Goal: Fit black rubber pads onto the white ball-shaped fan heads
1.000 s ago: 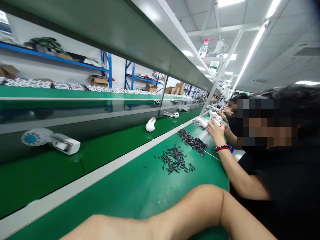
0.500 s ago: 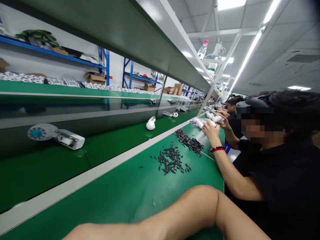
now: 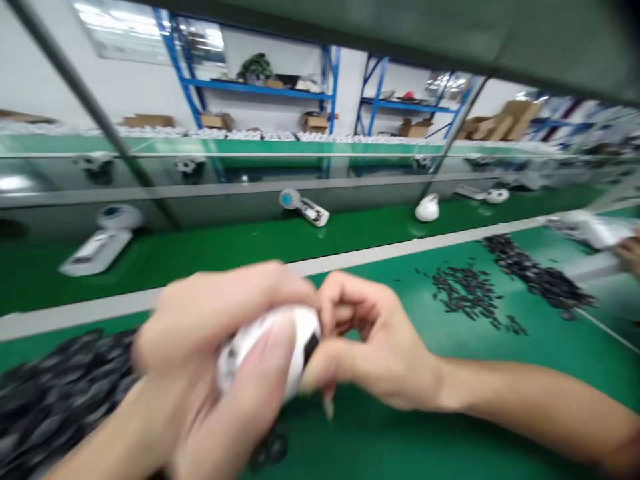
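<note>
My left hand (image 3: 200,333) is wrapped round a white rounded plastic part (image 3: 303,323) with black patches like a football. Its thumb lies across the front of the part. My right hand (image 3: 373,340) is closed at the right edge of the part, thumb and fingers drawn together close to a black patch. Whatever those fingertips may hold is hidden and blurred. Beside my left forearm lies a heap of black flat pieces (image 3: 55,393), with a few loose black pieces (image 3: 274,448) below the hands.
Small black slivers (image 3: 467,293) and another black heap (image 3: 543,277) lie rightward on the green table (image 3: 400,427). Beyond a pale rail, white devices (image 3: 95,250), (image 3: 305,208) and a white rounded part (image 3: 427,208) rest on the green belt. A co-worker's hand (image 3: 630,253) shows at far right.
The view has swung left and levelled. Earlier only a bent arm showed at the bottom; now both my hands are in sight on the white part. The co-worker has mostly left the view.
</note>
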